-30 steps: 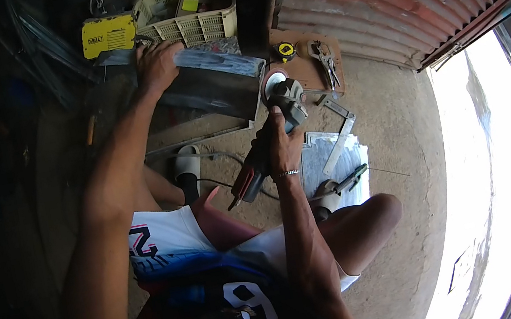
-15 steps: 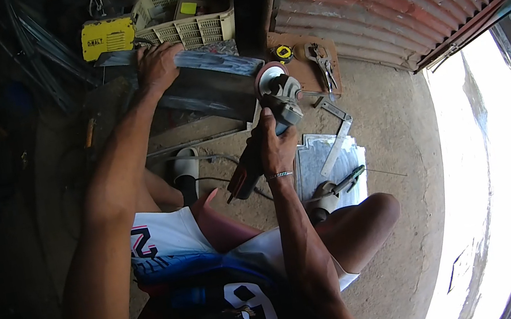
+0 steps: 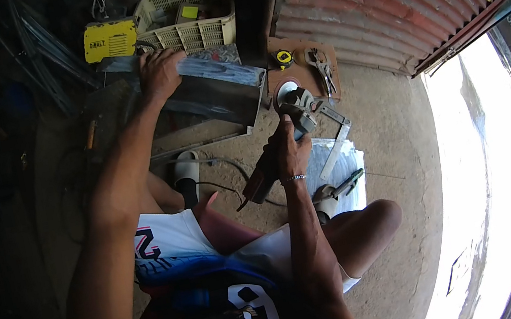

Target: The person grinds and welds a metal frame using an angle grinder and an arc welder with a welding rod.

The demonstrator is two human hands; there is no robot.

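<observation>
My left hand (image 3: 160, 74) is closed over the top edge of a metal frame (image 3: 219, 71), whose long flat side faces up. In my right hand (image 3: 292, 153) is an angle grinder (image 3: 298, 109), gripped round its body. The grinder's disc (image 3: 287, 92) is a little to the right of the frame's right corner, apart from it. A metal square (image 3: 335, 143) lies on a pale sheet (image 3: 319, 160) to the right of my right hand. The grinder's cord runs back from its rear end.
A yellow machine (image 3: 110, 40) and a cream crate (image 3: 189, 34) stand behind the frame. On a brown board (image 3: 298, 49) lie a tape measure (image 3: 283, 57) and locking pliers (image 3: 323, 70). My slippered foot (image 3: 187, 171) is below the frame. A corrugated metal door (image 3: 365, 3) is at the upper right.
My right hand and the grinder have moved right and slightly down, so the disc is now away from the frame's corner. My left hand stays on the frame, nearly unmoved.
</observation>
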